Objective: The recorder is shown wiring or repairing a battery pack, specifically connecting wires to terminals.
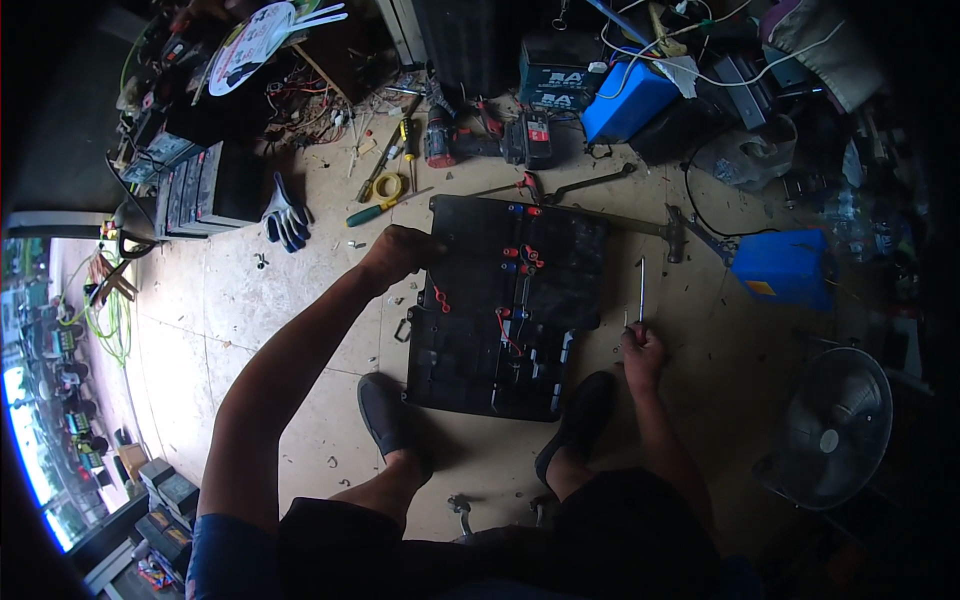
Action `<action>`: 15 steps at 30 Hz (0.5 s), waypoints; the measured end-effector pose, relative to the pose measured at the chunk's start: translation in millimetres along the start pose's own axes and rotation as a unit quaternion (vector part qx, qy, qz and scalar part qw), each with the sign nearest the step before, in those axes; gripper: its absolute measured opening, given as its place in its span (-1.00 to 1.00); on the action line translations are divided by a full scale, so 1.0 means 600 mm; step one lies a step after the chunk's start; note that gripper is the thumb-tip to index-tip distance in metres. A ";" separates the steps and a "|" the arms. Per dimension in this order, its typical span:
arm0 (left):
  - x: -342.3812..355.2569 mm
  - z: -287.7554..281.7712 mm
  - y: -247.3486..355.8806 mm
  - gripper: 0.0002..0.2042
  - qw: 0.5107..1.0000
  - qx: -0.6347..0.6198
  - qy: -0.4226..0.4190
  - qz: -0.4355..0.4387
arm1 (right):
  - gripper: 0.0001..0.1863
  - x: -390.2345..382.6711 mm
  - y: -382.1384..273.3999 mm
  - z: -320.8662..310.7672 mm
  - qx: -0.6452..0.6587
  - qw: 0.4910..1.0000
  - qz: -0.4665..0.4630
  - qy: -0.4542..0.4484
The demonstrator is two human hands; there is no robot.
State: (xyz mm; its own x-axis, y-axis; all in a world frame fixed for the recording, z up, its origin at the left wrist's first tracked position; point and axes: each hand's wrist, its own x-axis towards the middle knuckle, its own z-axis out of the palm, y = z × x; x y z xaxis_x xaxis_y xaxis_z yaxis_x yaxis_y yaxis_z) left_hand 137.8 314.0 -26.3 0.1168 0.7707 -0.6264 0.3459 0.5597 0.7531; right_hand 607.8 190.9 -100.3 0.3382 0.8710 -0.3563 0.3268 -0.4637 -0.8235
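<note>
The big box (465, 330) before me is black, and the small wires (442, 298) on it are red. The tool (641, 290) in my right grip (643, 352) has a silver colour. The floor (320, 425) is pale beige. I see a tape roll (376, 188) in yellow, a screwdriver (366, 215) with green handle, and a glove (287, 220) in white and dark blue. The container (783, 266) is bright blue with a yellow-orange label (761, 288). My shoes (384, 415) are dark grey, and my sleeve (232, 558) is dark blue.
</note>
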 end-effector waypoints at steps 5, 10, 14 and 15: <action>0.028 0.019 -0.029 -0.72 0.993 0.049 0.064 0.091 | -0.97 -0.024 -0.146 0.000 0.123 0.992 0.022 -0.025; 0.005 0.033 -0.016 -0.77 0.984 0.042 0.112 0.134 | -0.81 -0.054 -0.253 0.070 0.162 0.975 0.054 -0.144; -0.006 0.034 -0.018 -0.73 0.979 0.025 0.153 0.133 | -0.78 -0.064 -0.269 0.106 0.157 0.963 0.092 -0.201; -0.014 0.037 -0.022 -0.71 0.973 0.009 0.165 0.162 | -0.80 -0.068 -0.272 0.111 0.161 0.959 0.101 -0.209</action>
State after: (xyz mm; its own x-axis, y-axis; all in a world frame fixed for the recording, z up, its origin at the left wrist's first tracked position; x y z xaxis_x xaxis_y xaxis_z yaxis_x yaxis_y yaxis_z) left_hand 152.8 293.6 -35.2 -0.0825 0.9631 -0.2561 0.3578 0.2684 0.8944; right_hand 482.0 241.7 19.2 -0.0395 0.7894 -0.6126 -0.0206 -0.6136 -0.7893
